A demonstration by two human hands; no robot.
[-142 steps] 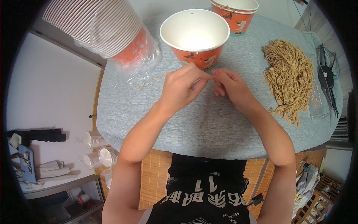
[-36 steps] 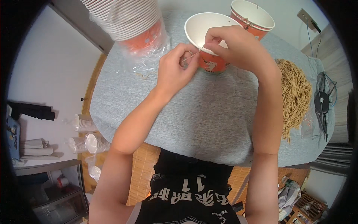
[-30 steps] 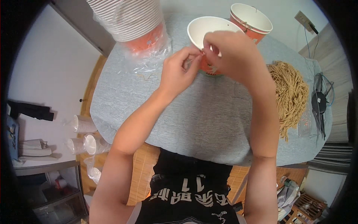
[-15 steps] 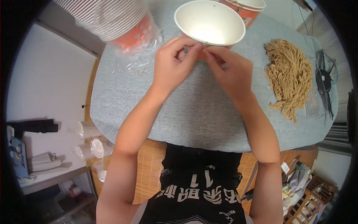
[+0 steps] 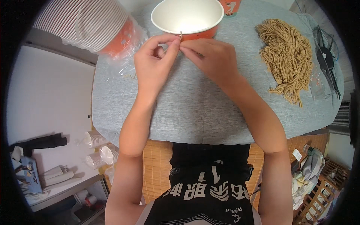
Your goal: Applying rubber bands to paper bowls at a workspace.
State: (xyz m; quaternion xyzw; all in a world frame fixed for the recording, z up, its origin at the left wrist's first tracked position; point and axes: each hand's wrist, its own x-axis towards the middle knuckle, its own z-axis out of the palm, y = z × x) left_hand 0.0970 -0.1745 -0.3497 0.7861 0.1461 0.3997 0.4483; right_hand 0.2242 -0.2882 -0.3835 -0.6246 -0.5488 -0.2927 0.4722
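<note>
A white-lined paper bucket [image 5: 187, 15] with an orange outside stands at the far middle of the table, its wide mouth facing up. Just in front of its near rim, my two hands meet fingertip to fingertip. Between them a thin tan string [image 5: 181, 34] pokes up by the rim. My left hand [image 5: 154, 58] is closed, thumb and forefinger pinching at the string. My right hand [image 5: 213, 56] pinches at the same spot from the other side. The fingers hide most of the string, and whether it is fixed to the bucket I cannot tell.
Stacked paper buckets [image 5: 84, 26] in clear plastic stand at the far left. A heap of tan strings [image 5: 287, 60] lies on the right, beside a black spoked object [image 5: 325, 56]. Another orange bucket [image 5: 230, 6] is partly visible behind. A grey cloth [image 5: 198, 112] covers the table.
The view has shifted, so the bucket and hands appear farther left and higher. More of the string's end now shows above my fingertips. Both hands keep their pinch.
</note>
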